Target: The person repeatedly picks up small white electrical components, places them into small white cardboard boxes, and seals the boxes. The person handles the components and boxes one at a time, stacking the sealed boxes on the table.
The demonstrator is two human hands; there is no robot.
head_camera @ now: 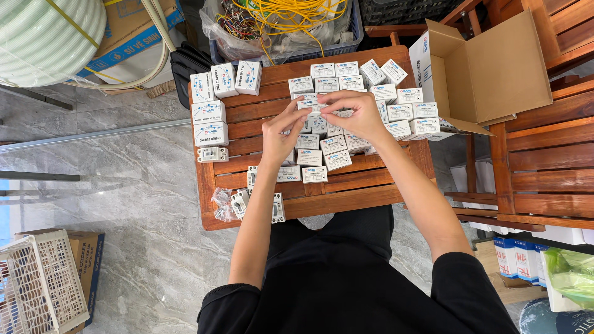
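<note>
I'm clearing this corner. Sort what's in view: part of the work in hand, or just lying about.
In hand:
left hand and right hand, both on one small white box
rows of small white boxes
wooden table
open carton

Lying about:
hose coil
tangled yellow wire
white basket

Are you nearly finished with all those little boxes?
Quite a few look finished: many small white boxes sit closed in rows on the wooden table. In hand now: the left hand and right hand together hold one small box. Possibly left: a few loose white switches near the front edge, unboxed, beside a crumpled plastic bag.
</note>
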